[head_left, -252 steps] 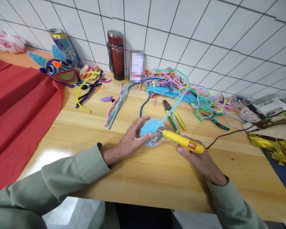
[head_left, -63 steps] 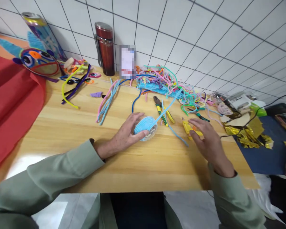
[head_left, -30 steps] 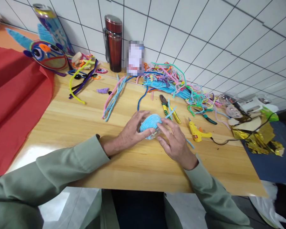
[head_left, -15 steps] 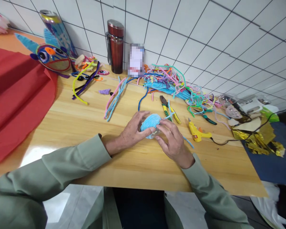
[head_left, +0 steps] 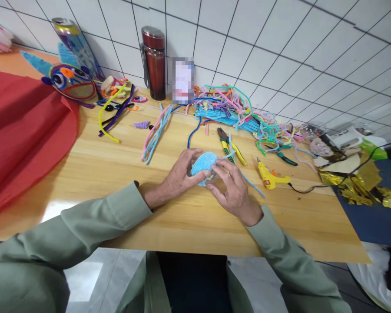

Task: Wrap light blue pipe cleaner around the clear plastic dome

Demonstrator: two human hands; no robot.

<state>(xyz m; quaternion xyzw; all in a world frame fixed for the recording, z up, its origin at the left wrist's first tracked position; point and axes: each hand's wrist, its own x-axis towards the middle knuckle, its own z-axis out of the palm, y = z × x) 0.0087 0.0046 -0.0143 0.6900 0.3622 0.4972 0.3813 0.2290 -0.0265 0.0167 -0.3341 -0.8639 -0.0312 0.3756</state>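
A clear plastic piece with light-blue pipe cleaner [head_left: 202,166] wound round it in close rows is held just above the table's middle. My left hand [head_left: 181,173] curls round its left side, with the thumb across the front. The fingertips of my right hand [head_left: 232,188] press on its right side, where bare clear plastic shows. Behind my right fingers a loose blue pipe cleaner end sticks out, and a blue strand [head_left: 254,188] lies by that hand. Pliers with yellow-green handles [head_left: 238,154] lie just beyond. My palms hide part of the piece.
A yellow glue gun [head_left: 270,176] with a black cord lies at the right. Piled pipe cleaners [head_left: 241,117] line the wall beside a phone [head_left: 183,82] and a red thermos [head_left: 154,65]. At the left are a decorated mask-like face [head_left: 73,82] and red cloth [head_left: 26,139].
The view has shifted slightly. My right fingers have moved a little over the wound piece's right side; my left hand keeps its hold.
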